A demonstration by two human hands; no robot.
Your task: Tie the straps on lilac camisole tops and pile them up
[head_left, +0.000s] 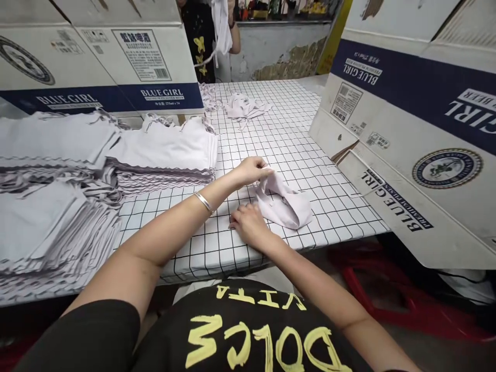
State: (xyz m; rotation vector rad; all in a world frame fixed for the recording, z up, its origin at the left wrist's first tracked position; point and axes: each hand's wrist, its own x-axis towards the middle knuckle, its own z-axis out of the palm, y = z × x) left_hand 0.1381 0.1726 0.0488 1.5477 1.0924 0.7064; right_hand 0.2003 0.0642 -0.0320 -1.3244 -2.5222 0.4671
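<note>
A pale pink cloth garment (289, 209) lies loosely bunched near the front edge of the checked table (263, 137). My left hand (252, 170), with a silver bangle on the wrist, pinches the upper left end of the cloth and holds it slightly raised. Below it, my right hand (248, 223) rests on the table at the garment's left side, fingers curled; what they hold, if anything, is hidden. An opening shows in the garment's right part.
Stacks of folded pale cloth (166, 144) fill the table's left side. Behind them stands a cardboard box (155, 57); another box (387, 119) leans in at the right. More cloth (246, 106) lies far back, where a person (197, 39) holds fabric. A red stool (387, 294) is below.
</note>
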